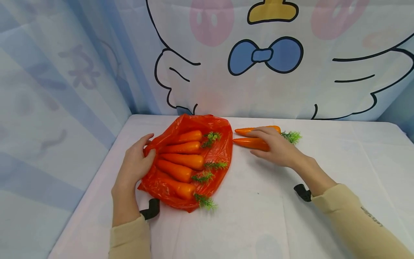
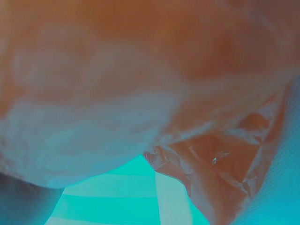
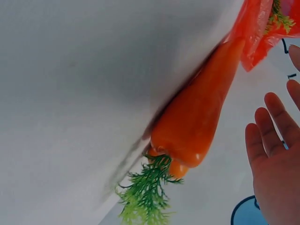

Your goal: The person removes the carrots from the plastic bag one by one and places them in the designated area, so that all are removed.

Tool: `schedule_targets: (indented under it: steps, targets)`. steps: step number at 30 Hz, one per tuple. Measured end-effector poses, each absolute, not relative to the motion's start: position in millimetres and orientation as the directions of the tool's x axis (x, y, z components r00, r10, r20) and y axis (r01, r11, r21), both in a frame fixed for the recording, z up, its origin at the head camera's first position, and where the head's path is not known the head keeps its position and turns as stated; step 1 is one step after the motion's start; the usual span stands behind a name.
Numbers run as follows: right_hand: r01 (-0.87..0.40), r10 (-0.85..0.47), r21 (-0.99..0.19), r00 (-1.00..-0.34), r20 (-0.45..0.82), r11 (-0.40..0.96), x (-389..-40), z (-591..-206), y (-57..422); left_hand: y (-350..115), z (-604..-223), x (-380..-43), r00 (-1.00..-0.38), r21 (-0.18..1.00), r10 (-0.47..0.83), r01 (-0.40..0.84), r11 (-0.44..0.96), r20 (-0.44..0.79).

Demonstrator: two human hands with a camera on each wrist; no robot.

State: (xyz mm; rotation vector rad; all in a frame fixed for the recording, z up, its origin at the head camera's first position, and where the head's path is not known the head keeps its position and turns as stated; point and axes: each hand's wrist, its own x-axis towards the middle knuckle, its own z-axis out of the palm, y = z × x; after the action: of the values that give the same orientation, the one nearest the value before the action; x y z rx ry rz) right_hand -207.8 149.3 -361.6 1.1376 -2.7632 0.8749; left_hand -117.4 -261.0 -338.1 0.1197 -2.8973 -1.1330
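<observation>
A red plastic bag point(image 1: 224, 151) lies on the left of the white table, with several orange toy carrots point(image 1: 184, 160) with green leafy tops resting on it side by side. My left hand point(image 1: 136, 162) pinches the bag's left edge between thumb and fingers. Crumpled film of the bag point(image 2: 220, 164) appears in the left wrist view, mostly behind a blurred hand. Right of the bag lie two more carrots, a nearer one point(image 1: 249, 143) and a farther one point(image 1: 243, 131). Over them my right hand point(image 1: 276, 145) hovers, its fingers extended in the right wrist view, apart from the carrot point(image 3: 197, 112).
A white cloth covers the table point(image 1: 245, 223). Behind it hangs a printed curtain point(image 1: 207, 82) with a blue bow tie, and another pale blue curtain point(image 1: 48, 126) stands at the left. Black wrist mounts point(image 1: 302, 192) stick out beside both forearms.
</observation>
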Motion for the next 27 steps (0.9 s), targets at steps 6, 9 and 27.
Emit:
schedule_targets:
  steps: [6,9,27]
  targets:
    - [-0.641,-0.637,-0.525,-0.738,0.221,0.56,-205,-358,132,-261,-338,-118,-0.997,0.674,-0.081,-0.054,0.737,0.009]
    - [-0.63,-0.64,-0.544,-0.741,0.206,0.554,-203,-356,123,-261,-338,-118,-0.997,0.673,-0.081,-0.051,0.738,0.013]
    - [-0.644,-0.689,-0.576,-0.702,0.183,0.504,-193,-352,59,-262,-339,-118,-0.997,0.669,-0.083,-0.058,0.741,0.005]
